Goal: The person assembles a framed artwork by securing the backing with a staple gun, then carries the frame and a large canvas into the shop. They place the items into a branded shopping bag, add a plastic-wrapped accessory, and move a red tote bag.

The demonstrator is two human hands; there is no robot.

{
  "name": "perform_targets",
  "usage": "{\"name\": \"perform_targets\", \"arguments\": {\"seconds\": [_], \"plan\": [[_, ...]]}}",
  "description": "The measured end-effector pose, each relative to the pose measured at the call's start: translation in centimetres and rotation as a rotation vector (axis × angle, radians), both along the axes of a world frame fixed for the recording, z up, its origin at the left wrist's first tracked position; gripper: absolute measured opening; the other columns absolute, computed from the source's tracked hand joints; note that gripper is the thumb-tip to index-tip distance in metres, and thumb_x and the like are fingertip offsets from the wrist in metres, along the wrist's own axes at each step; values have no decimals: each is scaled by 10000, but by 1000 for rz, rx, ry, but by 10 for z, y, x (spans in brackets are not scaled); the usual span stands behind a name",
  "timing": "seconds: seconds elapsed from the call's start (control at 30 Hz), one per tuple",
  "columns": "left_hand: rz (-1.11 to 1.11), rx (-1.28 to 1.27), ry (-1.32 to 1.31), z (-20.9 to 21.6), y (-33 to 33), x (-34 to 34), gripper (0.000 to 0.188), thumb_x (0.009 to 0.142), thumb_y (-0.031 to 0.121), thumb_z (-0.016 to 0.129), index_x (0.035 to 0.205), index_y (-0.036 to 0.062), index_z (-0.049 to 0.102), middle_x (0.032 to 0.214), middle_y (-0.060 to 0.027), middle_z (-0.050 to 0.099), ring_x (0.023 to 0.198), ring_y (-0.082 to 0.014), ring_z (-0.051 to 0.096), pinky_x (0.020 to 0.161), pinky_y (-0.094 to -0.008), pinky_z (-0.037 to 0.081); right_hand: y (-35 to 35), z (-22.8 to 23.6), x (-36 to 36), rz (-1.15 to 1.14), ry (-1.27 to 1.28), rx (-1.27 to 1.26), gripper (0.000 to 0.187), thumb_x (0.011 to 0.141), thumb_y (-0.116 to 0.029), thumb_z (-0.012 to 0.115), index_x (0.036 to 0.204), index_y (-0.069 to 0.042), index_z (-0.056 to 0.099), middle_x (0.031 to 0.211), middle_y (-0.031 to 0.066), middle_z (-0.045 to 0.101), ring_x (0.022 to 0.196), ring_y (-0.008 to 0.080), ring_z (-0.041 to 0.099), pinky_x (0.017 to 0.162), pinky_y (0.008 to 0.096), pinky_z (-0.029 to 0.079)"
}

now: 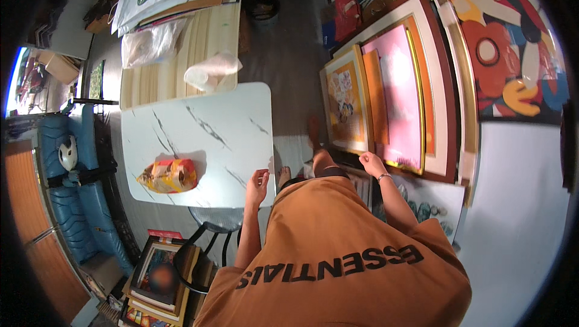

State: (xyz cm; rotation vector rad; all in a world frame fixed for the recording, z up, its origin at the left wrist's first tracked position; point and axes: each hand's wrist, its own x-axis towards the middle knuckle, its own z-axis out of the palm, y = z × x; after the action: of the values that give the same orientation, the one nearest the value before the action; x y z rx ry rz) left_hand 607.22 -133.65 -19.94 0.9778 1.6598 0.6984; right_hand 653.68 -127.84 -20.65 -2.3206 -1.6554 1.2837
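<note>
My left hand (257, 187) is beside the right edge of a white marble-patterned table (229, 110), its fingers loosely bent and apart with nothing between them. On that table, toward the left, lies a crumpled yellow and red plastic package (172, 175). My right hand (373, 163), with a bracelet at the wrist, hangs in front of framed pictures leaning on the right. Its fingers are curled in loosely, and I see nothing in them. Closest to it are a gold-framed picture (347, 104) and a pink picture (395, 98) with a yellow edge.
Behind the white table stands a striped wooden table (211, 31) bearing a plastic bag (151, 45), a white roll (211, 72) and stacked sheets. A black-framed chair (211, 236) and piled frames (160, 276) are at lower left. A blue sofa (81, 188) lines the left side.
</note>
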Motion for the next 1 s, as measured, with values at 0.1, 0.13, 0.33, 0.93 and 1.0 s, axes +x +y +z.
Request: {"name": "perform_targets", "arguments": {"seconds": [0.1,0.13,0.33,0.93,1.0], "plan": [[-90,-122,29,0,61,27,285,1024,251,582,1155,7,650,1018,-152,736,929,-245,725,787,-347,544,68,-6,12,21,7,-30,325,966,-340,607,1069,-41,680,1048,215,721,1013,377,689,872,452,541],[-136,-62,58,1,83,38,281,1024,249,583,1152,8,651,1014,-150,736,936,-242,722,791,-346,543,83,-7,16,18,-16,-64,322,964,-338,609,1072,-42,678,1052,221,718,1020,382,686,874,457,538],[-119,-7,-90,25,197,94,228,1009,172,604,1131,-16,645,1035,-153,728,1004,-210,701,852,-335,543,173,3,42,5,50,-41,335,960,-343,615,1089,-39,673,1072,240,705,1062,401,663,897,459,525],[-198,-139,75,20,498,27,237,993,183,627,1150,7,647,1070,-153,717,1006,-221,704,829,-338,548,538,-84,17,-98,107,103,628,931,-353,643,1373,64,483,1367,330,520,1231,495,516,1033,492,449],[-232,-217,125,25,523,20,253,993,197,629,1165,12,649,1071,-147,718,1006,-218,701,830,-338,547,586,-101,29,67,53,86,636,924,-331,647,1385,71,472,1406,327,486,1257,505,485,1066,489,429]]}}
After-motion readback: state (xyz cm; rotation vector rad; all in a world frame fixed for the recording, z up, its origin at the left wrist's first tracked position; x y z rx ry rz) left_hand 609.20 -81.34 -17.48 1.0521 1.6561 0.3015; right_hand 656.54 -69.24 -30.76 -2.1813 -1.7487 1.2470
